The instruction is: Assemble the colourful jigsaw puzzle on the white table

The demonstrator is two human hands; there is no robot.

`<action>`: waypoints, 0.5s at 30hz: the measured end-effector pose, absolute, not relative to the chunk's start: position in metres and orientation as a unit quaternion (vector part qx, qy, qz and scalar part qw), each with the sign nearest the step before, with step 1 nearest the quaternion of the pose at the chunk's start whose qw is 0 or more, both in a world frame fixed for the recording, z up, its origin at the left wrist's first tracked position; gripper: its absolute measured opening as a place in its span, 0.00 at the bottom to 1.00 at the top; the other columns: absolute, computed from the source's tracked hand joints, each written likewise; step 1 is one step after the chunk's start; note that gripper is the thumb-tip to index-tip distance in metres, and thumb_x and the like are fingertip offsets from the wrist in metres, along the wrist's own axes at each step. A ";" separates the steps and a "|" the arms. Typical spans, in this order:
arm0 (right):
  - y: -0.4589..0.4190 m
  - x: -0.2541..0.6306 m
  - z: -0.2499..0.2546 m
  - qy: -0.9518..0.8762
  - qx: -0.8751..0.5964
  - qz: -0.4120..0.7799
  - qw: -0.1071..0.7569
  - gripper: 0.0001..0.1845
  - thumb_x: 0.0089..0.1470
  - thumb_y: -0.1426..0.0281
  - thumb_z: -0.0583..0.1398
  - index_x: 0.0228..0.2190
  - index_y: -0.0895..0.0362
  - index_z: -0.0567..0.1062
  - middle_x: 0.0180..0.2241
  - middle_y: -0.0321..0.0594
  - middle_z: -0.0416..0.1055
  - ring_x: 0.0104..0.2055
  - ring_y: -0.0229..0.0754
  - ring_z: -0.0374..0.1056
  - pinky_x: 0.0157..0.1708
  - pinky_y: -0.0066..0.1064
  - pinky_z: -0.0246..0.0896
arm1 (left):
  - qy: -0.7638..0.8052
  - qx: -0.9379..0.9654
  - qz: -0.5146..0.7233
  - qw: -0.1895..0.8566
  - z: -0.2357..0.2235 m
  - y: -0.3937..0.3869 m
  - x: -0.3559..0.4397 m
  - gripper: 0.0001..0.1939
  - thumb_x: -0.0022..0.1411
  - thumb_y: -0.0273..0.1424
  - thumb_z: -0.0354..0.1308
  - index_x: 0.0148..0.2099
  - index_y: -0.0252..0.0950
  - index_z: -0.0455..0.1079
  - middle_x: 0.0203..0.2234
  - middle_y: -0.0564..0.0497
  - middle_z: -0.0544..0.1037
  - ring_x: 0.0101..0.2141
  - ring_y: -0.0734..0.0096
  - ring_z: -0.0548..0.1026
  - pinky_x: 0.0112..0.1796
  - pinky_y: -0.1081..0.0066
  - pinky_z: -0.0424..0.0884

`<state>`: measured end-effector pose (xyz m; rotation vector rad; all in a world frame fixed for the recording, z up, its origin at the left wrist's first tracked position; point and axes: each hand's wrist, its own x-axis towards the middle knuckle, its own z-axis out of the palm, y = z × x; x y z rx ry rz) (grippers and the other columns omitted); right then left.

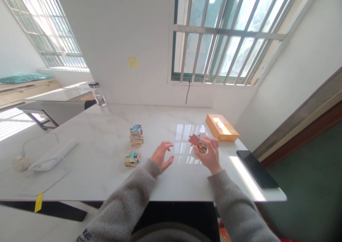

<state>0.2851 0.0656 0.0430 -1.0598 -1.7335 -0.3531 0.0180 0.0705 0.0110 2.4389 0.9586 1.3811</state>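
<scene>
Hands low over the table, a gap between them. Left hand open, fingers loosely spread and curved, holding nothing; fingertips near the tabletop, contact cannot be told. Right hand closed in a pinch around a small bundle of jigsaw pieces, with a reddish piece sticking out past the fingers toward the left hand. Bundle's exact count hidden by the fingers. State of things as they lie: pieces split three ways, with the bundle in hand, a tall stack standing upright left of the hands, and a low pile just in front of that stack, the two close but apparently apart. Both show bright mixed colours on their top pieces, and the stack's edges are slightly uneven. Pieces in view are all stacked or held; none lie spread out singly. Both grey sleeves reach in from the near edge of the white marble table. Orange box sits beyond the right hand, near the far right corner, lying flat and angled to the table edge; whether it is open cannot be told. Black tablet lies along the right edge. White adapter with its cable lies well left, and a glass bottle stands at the far left edge.
</scene>
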 end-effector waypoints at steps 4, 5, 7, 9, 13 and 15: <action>0.084 0.312 0.047 -0.652 -0.536 -0.177 0.507 0.13 0.56 0.62 0.63 0.42 0.54 0.74 0.41 0.43 0.74 0.47 0.51 0.65 0.52 0.45 0.56 | 0.338 0.832 0.429 0.093 0.009 0.070 0.018 0.22 0.59 0.27 0.55 0.56 0.39 0.60 0.49 0.43 0.69 0.39 0.65 0.73 0.45 0.61 0.73; 0.087 0.317 0.046 -0.650 -0.548 -0.172 0.498 0.13 0.56 0.61 0.62 0.41 0.54 0.74 0.40 0.43 0.74 0.47 0.51 0.65 0.52 0.45 0.55 | 0.341 0.834 0.424 0.093 0.008 0.070 0.019 0.22 0.59 0.27 0.55 0.56 0.39 0.61 0.49 0.43 0.69 0.40 0.65 0.74 0.45 0.61 0.73; 0.092 0.322 0.042 -0.650 -0.566 -0.161 0.481 0.12 0.57 0.61 0.61 0.40 0.54 0.75 0.40 0.42 0.74 0.47 0.51 0.64 0.52 0.44 0.54 | 0.345 0.836 0.417 0.092 0.007 0.072 0.019 0.21 0.60 0.27 0.55 0.56 0.39 0.61 0.49 0.43 0.70 0.40 0.65 0.74 0.46 0.60 0.72; 0.093 0.324 0.038 -0.654 -0.580 -0.149 0.461 0.11 0.57 0.60 0.60 0.38 0.53 0.75 0.39 0.42 0.73 0.47 0.51 0.64 0.51 0.43 0.54 | 0.350 0.838 0.408 0.091 0.005 0.074 0.018 0.20 0.59 0.27 0.55 0.55 0.38 0.62 0.49 0.43 0.70 0.40 0.65 0.74 0.46 0.60 0.72; 0.093 0.327 0.035 -0.676 -0.590 -0.115 0.426 0.11 0.56 0.60 0.60 0.37 0.53 0.74 0.39 0.41 0.70 0.47 0.51 0.62 0.50 0.43 0.53 | 0.361 0.854 0.365 0.087 -0.002 0.077 0.020 0.15 0.58 0.27 0.55 0.49 0.38 0.67 0.44 0.45 0.74 0.40 0.62 0.74 0.46 0.58 0.70; 0.093 0.329 0.036 -0.684 -0.577 -0.096 0.437 0.13 0.54 0.58 0.61 0.38 0.53 0.74 0.41 0.43 0.68 0.48 0.51 0.62 0.52 0.44 0.54 | 0.371 0.850 0.360 0.101 -0.004 0.077 0.023 0.12 0.58 0.28 0.55 0.46 0.38 0.69 0.42 0.46 0.75 0.42 0.59 0.74 0.47 0.57 0.69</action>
